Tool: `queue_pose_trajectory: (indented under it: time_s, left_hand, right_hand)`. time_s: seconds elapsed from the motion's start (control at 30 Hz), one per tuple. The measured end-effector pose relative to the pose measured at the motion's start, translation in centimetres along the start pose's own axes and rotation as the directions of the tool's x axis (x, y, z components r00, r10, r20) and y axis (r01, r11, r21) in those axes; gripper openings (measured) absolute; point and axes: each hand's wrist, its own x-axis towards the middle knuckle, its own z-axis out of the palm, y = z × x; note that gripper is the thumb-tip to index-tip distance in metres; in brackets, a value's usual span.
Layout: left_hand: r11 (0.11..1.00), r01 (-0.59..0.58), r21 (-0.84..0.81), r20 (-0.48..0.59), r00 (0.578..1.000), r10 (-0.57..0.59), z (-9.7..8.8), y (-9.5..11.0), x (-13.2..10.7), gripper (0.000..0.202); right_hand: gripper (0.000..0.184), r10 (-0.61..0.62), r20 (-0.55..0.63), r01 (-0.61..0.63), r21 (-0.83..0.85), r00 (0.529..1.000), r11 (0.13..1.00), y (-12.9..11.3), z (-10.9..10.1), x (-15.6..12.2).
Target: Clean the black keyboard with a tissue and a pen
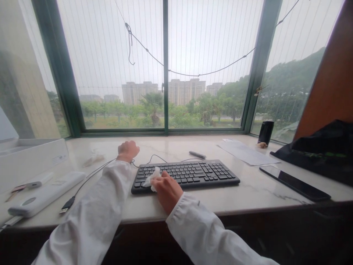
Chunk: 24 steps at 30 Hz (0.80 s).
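Observation:
A black keyboard (193,173) lies on a pale marble sill (176,147) under a wide window. My right hand (167,189) rests on the keyboard's left end, closed around a crumpled white tissue (152,177) that presses on the keys. My left hand (127,151) is curled into a fist on the sill just behind the keyboard's left corner, by the keyboard's cable (154,158); whether it grips the cable I cannot tell. Both arms wear white sleeves.
A black phone (295,183) lies at the right, with a black bag (320,151), a paper sheet (245,152) and a dark cup (266,132) behind it. A pen (197,155) lies behind the keyboard. At the left sit a white box (30,158), a white device (44,195) and a USB plug (67,204).

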Motion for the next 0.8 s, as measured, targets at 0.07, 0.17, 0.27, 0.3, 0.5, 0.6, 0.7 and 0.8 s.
queue_pose_trajectory:
  time_s: [0.07,0.17,0.27,0.3,0.5,0.6,0.7,0.8]
  left_hand:
    - [1.0,0.016,0.003,0.001,1.0,-0.016,0.0,0.0,0.1,0.045]
    - [1.0,0.029,0.0,0.014,0.999,-0.029,0.0,0.0,0.2,0.045]
    - [0.999,0.032,-0.012,0.038,0.999,-0.031,-0.2,0.0,0.2,0.044]
    - [0.999,0.03,-0.016,0.045,0.999,-0.029,-0.2,0.0,0.2,0.044]
    - [0.999,0.02,-0.027,0.066,0.998,-0.018,-0.6,0.0,0.1,0.043]
    - [0.999,0.02,-0.028,0.067,0.998,-0.018,-0.6,0.0,0.0,0.043]
    - [0.999,0.011,-0.033,0.064,0.998,-0.008,-0.6,0.0,0.0,0.044]
    - [0.999,0.006,-0.043,0.057,0.998,-0.003,-0.5,0.1,0.1,0.044]
  right_hand:
    - [0.04,0.057,-0.075,-0.056,0.018,0.996,0.998,2.6,-0.4,-2.3]
    - [0.054,0.079,-0.162,-0.074,0.036,0.984,0.997,6.9,-1.4,-5.9]
    - [0.061,0.132,-0.207,-0.139,-0.021,0.969,0.99,11.1,-2.9,-9.6]
    - [0.062,0.157,-0.218,-0.172,-0.052,0.963,0.984,12.4,-3.5,-10.7]
    - [0.064,0.26,-0.235,-0.307,-0.19,0.936,0.933,17.8,-5.9,-15.4]
    - [0.065,0.263,-0.236,-0.324,-0.279,0.936,0.904,19.0,-6.5,-16.5]
    - [0.061,0.277,-0.218,-0.34,-0.348,0.936,0.874,20.1,-6.9,-17.2]
    - [0.055,0.344,-0.197,-0.396,-0.408,0.918,0.823,21.3,-7.5,-17.8]
